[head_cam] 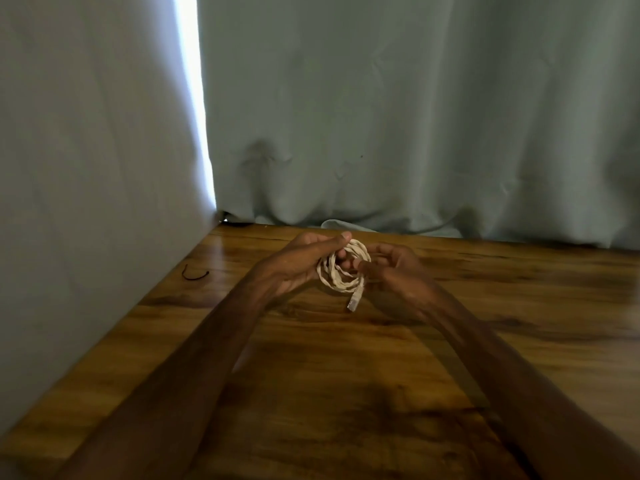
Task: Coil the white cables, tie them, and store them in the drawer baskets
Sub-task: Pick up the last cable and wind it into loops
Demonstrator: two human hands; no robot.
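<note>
The cable (pixel 341 273) is wound into a small coil and held just above the table (pixel 346 393), toward its far edge, between both hands. The left grip (pixel 301 263) is curled round the coil's left side with the thumb over the top. The right grip (pixel 394 268) pinches the strands on the right side, thumb in front. One plug (pixel 353 302) hangs free below the coil, pointing down at the table. The other end is hidden.

The step in hand looks like closing off the coil and binding it. To do it well, the left grip should clamp all the turns together at one spot so none springs out, leaving the right one free to work the loose tail. That tail is short, so passing it through the middle of the coil and round the bundle would likely lock the turns. Each wrap wants to be snug, but not so tight that the twisted-looking cable kinks beside the plug.

A thin dark loop (pixel 195 273) lies on the table well to the left, near its edge. It may be a tie, though it is too small to tell. Reaching for it would leave one grip carrying the coil alone, so the turns should be secured first. No basket is in view.
</note>
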